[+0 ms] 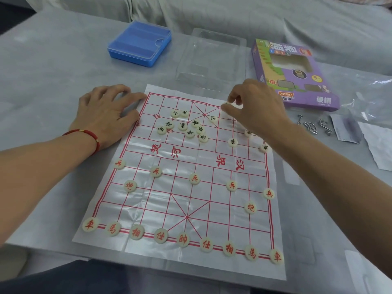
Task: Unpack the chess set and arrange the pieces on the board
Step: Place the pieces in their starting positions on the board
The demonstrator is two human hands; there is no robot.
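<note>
Setting black pieces on the far side of the board.

From the head camera we see our left hand (pixel 108 115) lying flat, fingers spread, on the desk (pixel 53 66) at the far left corner of the board (pixel 184 200), touching its edge. Our right hand (pixel 256 107) pinches a black piece (pixel 226 104) in its fingers over the far right part of the board. More black pieces (pixel 186 126) sit clustered there; the red pieces (pixel 182 239) stand arranged along the near edge. A purple box (pixel 294 75) lies by the desk's far right edge.
</note>
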